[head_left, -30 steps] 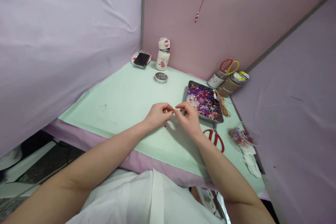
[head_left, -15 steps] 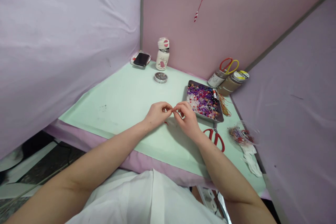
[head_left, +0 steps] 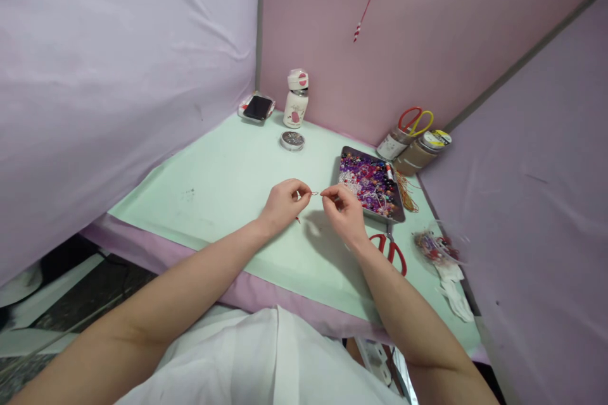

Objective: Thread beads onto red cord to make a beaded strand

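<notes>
My left hand (head_left: 284, 204) is pinched on a thin red thread (head_left: 314, 193), whose end loops out toward my right hand; a short red tail hangs below the fist. My right hand (head_left: 344, 209) is also pinched, its fingertips a little to the right of the thread's loop; what it holds is too small to make out. Both hands hover over the pale green table (head_left: 228, 183), just left of a metal tray (head_left: 342, 155) filled with purple, pink and clear beads.
Red scissors (head_left: 392, 249) lie right of my right wrist. A small round tin (head_left: 291, 140), a white bottle (head_left: 295, 99) and a phone (head_left: 258, 107) stand at the back. Two jars, one with scissors (head_left: 415, 119), and a bag of beads (head_left: 434, 247) sit right.
My hands, touching fingertip to fingertip half a second ago, have drawn slightly apart, and the red thread's loop now shows between them.
</notes>
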Motion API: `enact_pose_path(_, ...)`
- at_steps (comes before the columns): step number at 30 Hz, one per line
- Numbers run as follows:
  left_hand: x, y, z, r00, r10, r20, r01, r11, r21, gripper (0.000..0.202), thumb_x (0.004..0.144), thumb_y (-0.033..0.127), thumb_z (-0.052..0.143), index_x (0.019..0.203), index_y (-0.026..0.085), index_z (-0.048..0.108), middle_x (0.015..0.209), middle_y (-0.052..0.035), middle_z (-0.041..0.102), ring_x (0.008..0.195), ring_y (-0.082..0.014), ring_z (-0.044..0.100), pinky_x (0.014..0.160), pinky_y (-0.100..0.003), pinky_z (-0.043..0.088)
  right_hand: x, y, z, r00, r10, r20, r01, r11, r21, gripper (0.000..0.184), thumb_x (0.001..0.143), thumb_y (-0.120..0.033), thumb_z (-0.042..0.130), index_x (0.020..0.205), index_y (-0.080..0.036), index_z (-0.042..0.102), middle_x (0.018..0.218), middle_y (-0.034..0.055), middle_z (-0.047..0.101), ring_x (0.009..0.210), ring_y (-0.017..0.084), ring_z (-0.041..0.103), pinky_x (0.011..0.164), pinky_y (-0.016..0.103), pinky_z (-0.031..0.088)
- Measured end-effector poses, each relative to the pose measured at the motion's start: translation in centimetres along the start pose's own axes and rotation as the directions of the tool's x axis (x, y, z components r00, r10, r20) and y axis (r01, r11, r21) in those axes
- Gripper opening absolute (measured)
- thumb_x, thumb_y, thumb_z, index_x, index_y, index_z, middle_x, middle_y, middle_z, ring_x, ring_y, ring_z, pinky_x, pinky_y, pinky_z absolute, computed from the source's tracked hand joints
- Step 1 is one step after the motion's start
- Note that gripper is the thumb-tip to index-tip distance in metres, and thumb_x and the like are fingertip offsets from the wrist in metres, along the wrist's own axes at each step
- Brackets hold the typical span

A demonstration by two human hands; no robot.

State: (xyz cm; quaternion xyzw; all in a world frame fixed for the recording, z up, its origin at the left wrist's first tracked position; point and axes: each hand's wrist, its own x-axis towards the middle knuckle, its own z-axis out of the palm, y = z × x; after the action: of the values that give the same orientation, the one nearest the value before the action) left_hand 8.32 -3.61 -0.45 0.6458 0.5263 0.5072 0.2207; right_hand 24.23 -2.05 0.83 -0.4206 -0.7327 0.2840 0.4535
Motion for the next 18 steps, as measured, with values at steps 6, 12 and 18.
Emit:
enact_pose_path(6, -0.38, -0.33, 0.38, 0.972, 0.232, 0.039, -0.235, 0.954, 0.185, 0.01, 0.08, 0.013, 0.052, 0.076, 0.016, 0.061, 0.073, -0.0005, 0.06, 0.068, -0.01, 0.052, 0.065, -0.023, 0.041, 0.13, -0.04, 0.2, 0.905, 0.363, 0.221, -0.412, 0.878, 0.243, 0.023, 0.071, -0.041, 0.061, 0.065, -0.019, 0.059, 0.058, -0.003, 0.05, 0.051, 0.009, 0.039, 0.048, 0.024, 0.031)
enact_pose_path(12, -0.5, -0.55, 0.62, 0.962, 0.269, 0.055, -0.274, 0.936, 0.219, 0.011, 0.081, 0.013, 0.05, 0.078, 0.016, 0.06, 0.077, -0.0017, 0.061, 0.071, -0.0106, 0.054, 0.067, -0.023, 0.042, -0.02, -0.2, 0.27, 0.837, 0.456, 0.303, -0.536, 0.796, 0.282, 0.026, 0.066, -0.042, 0.066, 0.064, -0.018, 0.058, 0.054, -0.0049, 0.045, 0.047, 0.007, 0.033, 0.047, 0.023, 0.027)
enact_pose_path(18, -0.37, -0.29, 0.38, 0.979, 0.198, 0.053, -0.205, 0.962, 0.183, 0.011, 0.078, 0.012, 0.052, 0.076, 0.016, 0.061, 0.074, -0.001, 0.06, 0.069, -0.0106, 0.052, 0.066, -0.024, 0.041, -0.06, -0.21, 0.11, 0.97, 0.206, 0.128, -0.217, 0.973, 0.078, 0.017, 0.075, -0.034, 0.06, 0.069, -0.018, 0.06, 0.065, -0.0006, 0.055, 0.059, 0.012, 0.045, 0.057, 0.026, 0.036)
